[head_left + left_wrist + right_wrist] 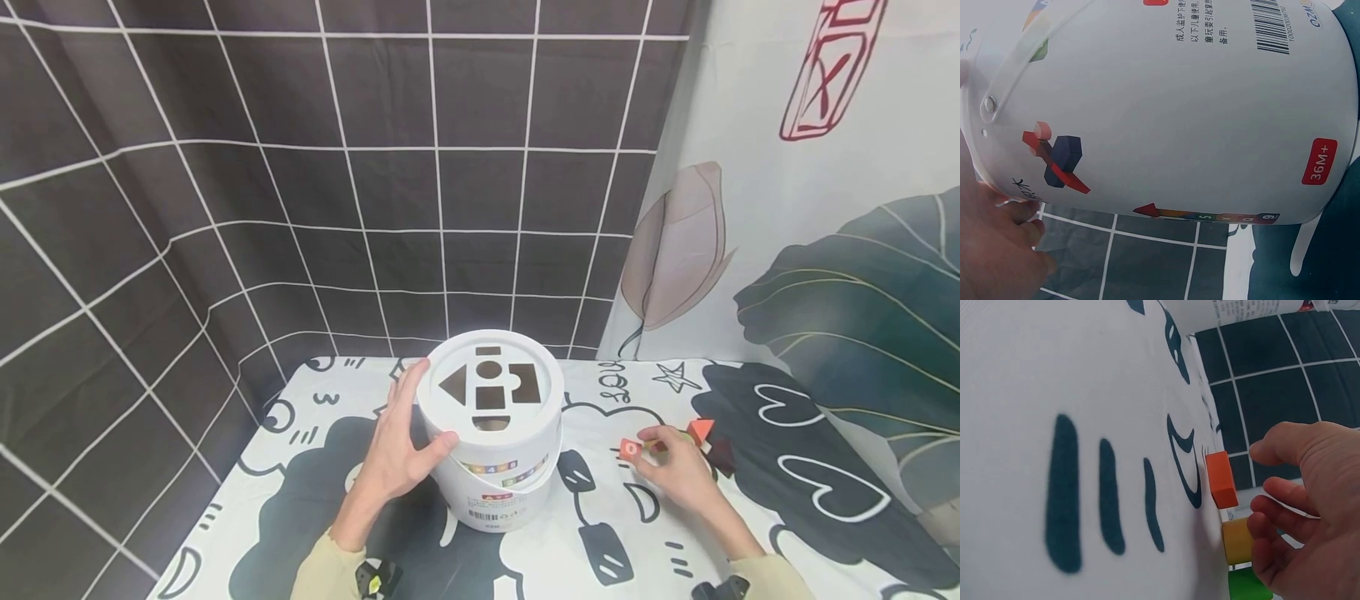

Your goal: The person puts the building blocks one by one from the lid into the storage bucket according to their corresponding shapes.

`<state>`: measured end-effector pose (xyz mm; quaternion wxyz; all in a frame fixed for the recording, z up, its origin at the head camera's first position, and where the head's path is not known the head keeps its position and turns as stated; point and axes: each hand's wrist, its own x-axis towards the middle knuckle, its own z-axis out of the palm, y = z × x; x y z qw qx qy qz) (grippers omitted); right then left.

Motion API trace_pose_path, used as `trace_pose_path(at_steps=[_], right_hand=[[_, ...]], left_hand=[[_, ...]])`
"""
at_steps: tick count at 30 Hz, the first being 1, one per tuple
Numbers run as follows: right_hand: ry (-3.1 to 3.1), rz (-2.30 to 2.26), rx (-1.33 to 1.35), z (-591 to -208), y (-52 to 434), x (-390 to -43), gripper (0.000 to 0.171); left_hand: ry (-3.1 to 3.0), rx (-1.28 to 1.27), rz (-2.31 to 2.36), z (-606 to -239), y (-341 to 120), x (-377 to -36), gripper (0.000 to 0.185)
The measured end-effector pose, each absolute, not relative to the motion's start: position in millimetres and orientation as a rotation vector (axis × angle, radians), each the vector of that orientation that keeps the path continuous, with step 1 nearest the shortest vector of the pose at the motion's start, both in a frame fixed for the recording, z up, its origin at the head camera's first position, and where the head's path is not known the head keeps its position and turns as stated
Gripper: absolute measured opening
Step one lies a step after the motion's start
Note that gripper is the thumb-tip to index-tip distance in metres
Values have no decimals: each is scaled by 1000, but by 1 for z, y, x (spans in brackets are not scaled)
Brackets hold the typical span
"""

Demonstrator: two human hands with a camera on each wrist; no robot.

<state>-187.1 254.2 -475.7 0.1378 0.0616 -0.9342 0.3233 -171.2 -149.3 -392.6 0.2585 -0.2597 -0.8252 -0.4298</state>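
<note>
A white bucket point(498, 487) stands upright, its lid point(551, 392) cut with shaped holes, including a triangle, a circle and a square. My left hand point(397, 458) rests against the bucket's upper left side, fingers and thumb spread along the lid's edge. In the left wrist view that hand point(997, 244) is partly cut off. An orange block point(630, 450) with a pale mark on its face lies right of the bucket. My right hand point(678, 471) is beside it; in the right wrist view its thumb and fingertips stand apart from the orange block point(1220, 480).
A yellow block point(1237, 540) and a green block point(1249, 584) lie in line with the orange one. Past the right hand are an orange triangular piece point(701, 430) and a dark red piece point(722, 457). A dark gridded curtain point(390, 192) hangs behind the patterned cloth point(600, 492).
</note>
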Motion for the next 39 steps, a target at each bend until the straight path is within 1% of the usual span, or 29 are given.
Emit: trace_pose_path(at_steps=[23,31,39], right_hand=[[-2750,852,141,-484,246,-193,38],[-2701,786,201,-483,244,-193,31],[-2734,753,188,-485,244,-195,32]], left_hand=[[-2239,-696,-1157,-393,-149,-171,95],[-2242,-694,-1160,-392,-149,-171,95],[-2246,-688,-1163,-393,-149,-170,94]])
